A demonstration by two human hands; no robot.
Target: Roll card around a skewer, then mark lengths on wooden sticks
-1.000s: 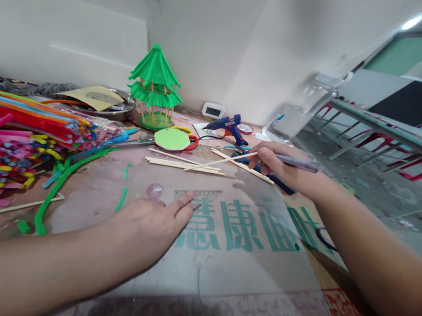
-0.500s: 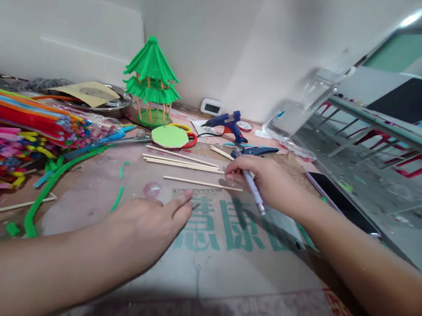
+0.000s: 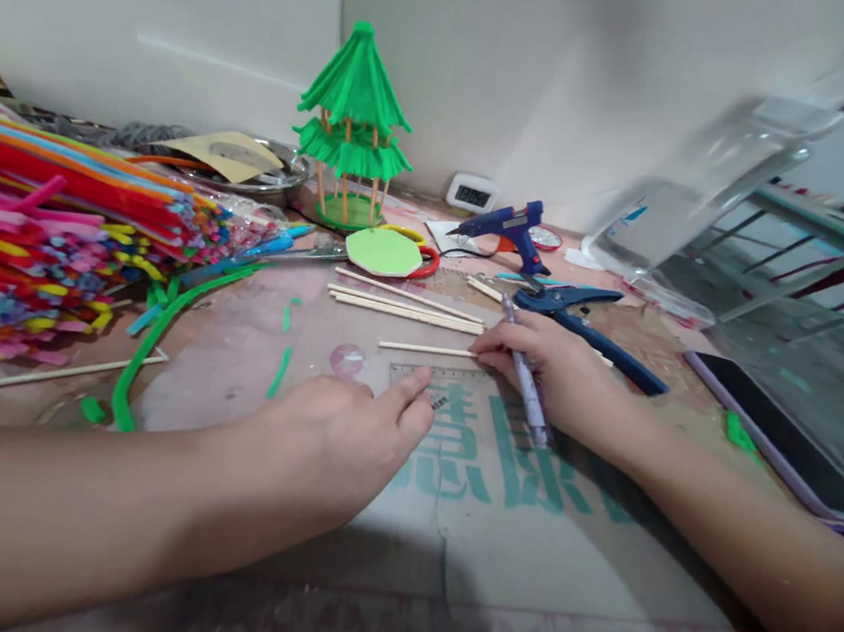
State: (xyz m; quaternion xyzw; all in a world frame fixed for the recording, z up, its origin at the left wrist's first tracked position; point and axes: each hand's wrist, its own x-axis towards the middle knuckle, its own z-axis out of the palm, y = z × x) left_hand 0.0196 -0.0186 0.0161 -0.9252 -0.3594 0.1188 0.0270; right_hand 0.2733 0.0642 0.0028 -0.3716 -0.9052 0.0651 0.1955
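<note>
My left hand (image 3: pixel 349 439) lies flat on the cardboard, fingers out, its fingertips pressing on a clear ruler (image 3: pixel 435 378). My right hand (image 3: pixel 552 375) grips a grey pen (image 3: pixel 525 377) and also pinches the right end of a thin wooden stick (image 3: pixel 426 349), which lies along the ruler's far edge. Several more wooden sticks (image 3: pixel 404 304) lie just beyond it. A green pagoda model (image 3: pixel 352 128) stands at the back.
A heap of coloured pipe cleaners (image 3: pixel 52 247) fills the left. A blue glue gun (image 3: pixel 510 230), blue cutters (image 3: pixel 594 329), a green paper disc (image 3: pixel 383 252) and a small digital clock (image 3: pixel 472 196) sit behind. A phone (image 3: pixel 787 435) lies at the right, below a clear bottle (image 3: pixel 691 194).
My right hand brought a stick down from the pile and set it along the ruler's far edge, with the pen now pointing toward me. The camera view shifted left.
</note>
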